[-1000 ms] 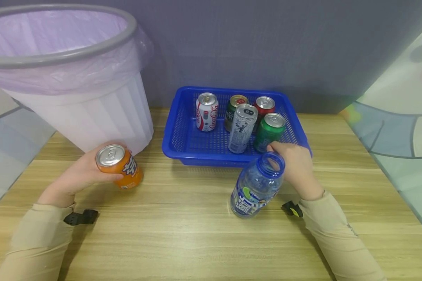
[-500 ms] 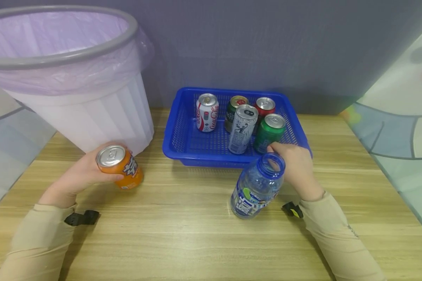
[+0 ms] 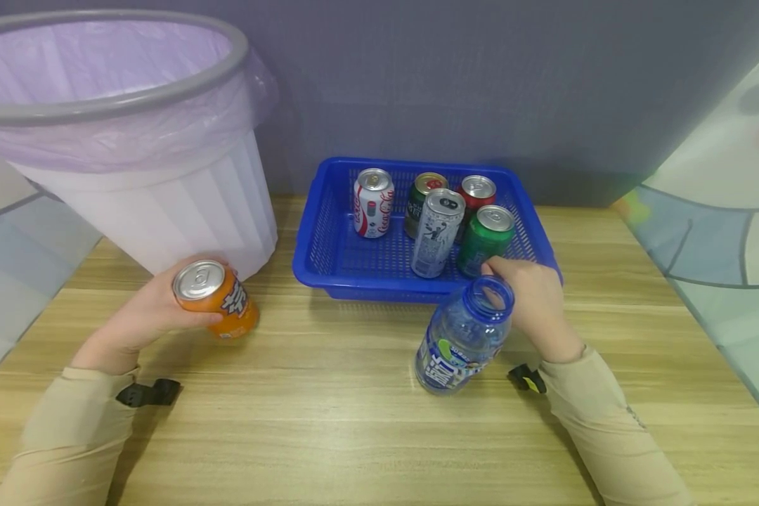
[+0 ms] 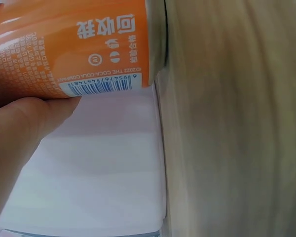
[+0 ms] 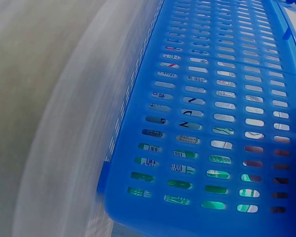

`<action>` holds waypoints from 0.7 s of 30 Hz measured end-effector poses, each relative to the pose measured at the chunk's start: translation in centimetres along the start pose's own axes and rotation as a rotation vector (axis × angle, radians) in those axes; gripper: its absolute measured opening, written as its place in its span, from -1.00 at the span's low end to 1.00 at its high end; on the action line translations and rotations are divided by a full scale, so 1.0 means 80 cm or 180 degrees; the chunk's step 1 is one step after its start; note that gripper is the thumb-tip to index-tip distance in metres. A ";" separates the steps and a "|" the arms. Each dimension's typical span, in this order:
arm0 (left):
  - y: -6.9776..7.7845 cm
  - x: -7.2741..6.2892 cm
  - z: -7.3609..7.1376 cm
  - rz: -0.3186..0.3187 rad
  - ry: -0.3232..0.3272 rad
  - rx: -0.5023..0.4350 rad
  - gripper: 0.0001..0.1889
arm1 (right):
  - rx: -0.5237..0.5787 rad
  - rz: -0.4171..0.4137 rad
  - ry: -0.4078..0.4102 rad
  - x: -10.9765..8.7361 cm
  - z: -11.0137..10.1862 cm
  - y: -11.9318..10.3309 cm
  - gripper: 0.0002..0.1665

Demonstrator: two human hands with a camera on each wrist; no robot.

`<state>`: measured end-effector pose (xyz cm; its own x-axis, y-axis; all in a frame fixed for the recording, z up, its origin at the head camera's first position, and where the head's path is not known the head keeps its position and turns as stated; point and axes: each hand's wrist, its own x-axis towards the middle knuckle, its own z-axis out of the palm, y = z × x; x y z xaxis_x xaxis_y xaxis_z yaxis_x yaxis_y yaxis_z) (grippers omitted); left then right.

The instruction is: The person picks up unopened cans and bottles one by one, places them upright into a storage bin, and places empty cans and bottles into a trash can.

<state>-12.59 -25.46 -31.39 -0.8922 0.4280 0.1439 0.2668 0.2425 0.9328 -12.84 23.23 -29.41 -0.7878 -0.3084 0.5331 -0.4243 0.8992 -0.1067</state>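
My left hand [image 3: 158,302] grips an orange soda can [image 3: 234,316] by its side, silver lid up. In the left wrist view the thumb [image 4: 29,118] presses below the can's barcode. The can's base is close to the tabletop; I cannot tell whether it touches. My right hand [image 3: 534,299] holds the front rim of a blue plastic basket [image 3: 379,287] near its right corner, its fingers reaching over the rim. A clear bottle [image 3: 458,344] with a blue neck and no cap stands in front of that hand and hides part of it.
In the basket stand several cans: a white-and-red cola can [image 3: 372,211], a tall silver can [image 3: 435,239], a green can [image 3: 485,242], a dark green one [image 3: 417,207] and a red one [image 3: 471,200]. A lined white bin [image 3: 209,204] stands behind my left hand.
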 end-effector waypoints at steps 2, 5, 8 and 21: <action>0.001 0.000 0.000 -0.0010 0.0037 0.0047 -0.32 | -0.0002 0.0011 -0.0012 0.000 0.000 0.000 -0.78; 0.004 0.000 0.001 -0.0010 0.0064 0.0090 -0.31 | 0.0008 0.0022 -0.0031 0.000 0.000 0.000 -0.79; 0.007 0.000 0.002 0.0016 0.0057 0.0049 -0.29 | 0.0018 0.0019 -0.0039 0.000 -0.001 0.000 -0.79; 0.025 0.001 0.013 0.0203 0.0086 0.0046 -0.26 | 0.0022 -0.0018 -0.0009 -0.001 0.000 0.001 -0.79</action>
<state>-11.76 -24.04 -29.82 -0.8827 0.4195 0.2118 0.3284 0.2280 0.9166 -12.83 23.32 -29.47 -0.7865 -0.3145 0.5315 -0.4318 0.8953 -0.1094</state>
